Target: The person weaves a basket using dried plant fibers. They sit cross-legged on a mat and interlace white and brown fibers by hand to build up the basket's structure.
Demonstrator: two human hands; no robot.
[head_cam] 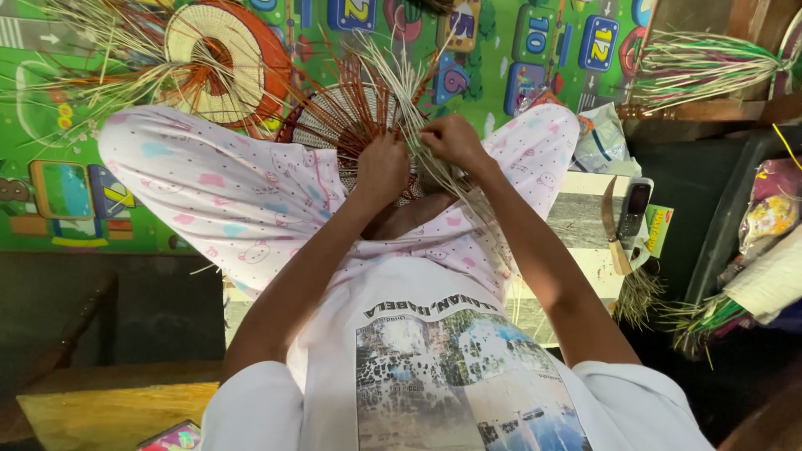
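A half-woven round piece (pixel 338 125) of brown and pale straw rests on my lap, loose strands fanning out from its rim. My left hand (pixel 383 167) presses on its near edge, fingers closed over the weave. My right hand (pixel 455 140) is just to the right, pinching a bunch of pale straw strands (pixel 393 75) that rise from the piece. The two hands nearly touch. My knees in pink patterned trousers (pixel 217 184) spread to both sides under the work.
A finished round woven disc (pixel 221 63) with an orange rim lies on the green play mat (pixel 67 125). A straw bundle (pixel 710 63) sits at upper right. A knife (pixel 614 225), a phone (pixel 637 205) and a plastic bag (pixel 601 138) lie to my right.
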